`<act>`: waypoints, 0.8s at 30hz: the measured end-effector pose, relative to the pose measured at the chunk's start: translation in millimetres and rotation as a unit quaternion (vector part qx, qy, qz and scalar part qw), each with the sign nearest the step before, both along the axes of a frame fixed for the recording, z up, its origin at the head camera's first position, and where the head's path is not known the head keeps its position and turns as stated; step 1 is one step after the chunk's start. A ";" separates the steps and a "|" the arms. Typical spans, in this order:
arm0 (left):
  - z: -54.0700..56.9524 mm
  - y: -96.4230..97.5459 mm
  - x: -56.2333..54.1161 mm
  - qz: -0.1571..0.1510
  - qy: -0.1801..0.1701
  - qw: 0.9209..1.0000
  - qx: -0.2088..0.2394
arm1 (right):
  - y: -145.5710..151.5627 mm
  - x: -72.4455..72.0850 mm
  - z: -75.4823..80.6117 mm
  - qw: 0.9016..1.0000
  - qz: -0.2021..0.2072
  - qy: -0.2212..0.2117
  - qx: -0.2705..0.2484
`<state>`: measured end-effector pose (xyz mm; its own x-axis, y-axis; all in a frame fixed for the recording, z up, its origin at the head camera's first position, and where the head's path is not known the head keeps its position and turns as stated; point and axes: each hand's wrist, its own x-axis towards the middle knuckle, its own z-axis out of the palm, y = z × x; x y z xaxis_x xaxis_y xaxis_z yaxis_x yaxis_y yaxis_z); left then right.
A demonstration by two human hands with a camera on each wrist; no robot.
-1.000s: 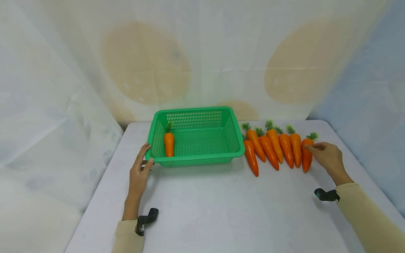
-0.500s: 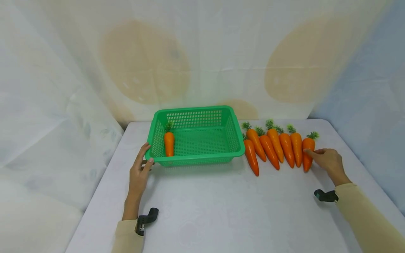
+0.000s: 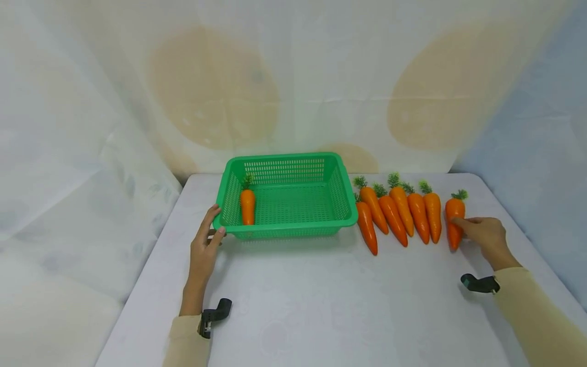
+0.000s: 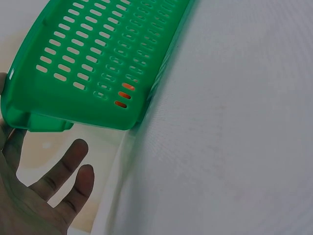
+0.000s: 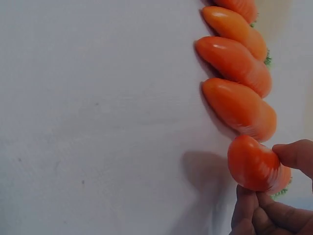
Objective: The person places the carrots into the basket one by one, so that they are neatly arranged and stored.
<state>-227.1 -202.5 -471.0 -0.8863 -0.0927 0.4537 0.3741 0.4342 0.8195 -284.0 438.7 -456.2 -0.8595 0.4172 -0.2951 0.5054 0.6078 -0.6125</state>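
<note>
At the right end of the row, my right hand pinches a carrot between thumb and fingers. The right wrist view shows this carrot tip toward the camera, apart from its shadow on the table, with the thumb on one side and fingertips on the other. My left hand holds the front left corner of a green plastic basket. In the left wrist view, two fingers of the left hand stretch out below the basket's rim, free of it. One carrot with a green top lies inside the basket, along its left side.
Several other carrots with leafy tops lie side by side right of the basket, the leftmost right by its wall. A white cloth covers the table. Patterned curtains hang behind and along both sides.
My right hand has taken hold of the rightmost carrot and shifted it slightly right, opening a gap from its neighbour. The left hand stays at the basket corner.
</note>
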 end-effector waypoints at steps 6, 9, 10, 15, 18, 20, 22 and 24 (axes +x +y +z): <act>0.6 1.0 -1.4 -0.005 -0.001 1.000 0.000 | -1.8 2.7 10.4 1.000 0.014 0.007 0.009; 0.2 2.4 -2.0 -0.005 -0.003 1.000 0.005 | -3.2 3.0 15.7 0.999 0.028 0.016 0.013; 0.2 2.7 -2.1 -0.003 -0.002 1.000 0.007 | -4.2 3.0 17.3 0.999 0.031 0.019 0.011; 0.5 2.4 -1.0 0.003 0.001 1.000 0.004 | -9.6 2.6 22.1 0.999 0.040 0.028 0.008; 1.1 1.4 -0.2 0.001 -0.001 1.000 0.001 | -12.0 2.4 23.7 0.999 0.039 0.028 0.005; 1.3 0.8 0.2 0.000 -0.001 1.000 0.002 | -13.6 2.3 24.3 0.999 0.039 0.027 0.001; 1.0 0.4 0.7 0.001 0.000 1.000 0.003 | -15.5 2.4 25.1 0.999 0.039 0.023 -0.004; 0.2 -0.2 0.9 0.002 -0.001 1.000 0.002 | -17.6 2.6 25.9 0.999 0.039 0.019 -0.009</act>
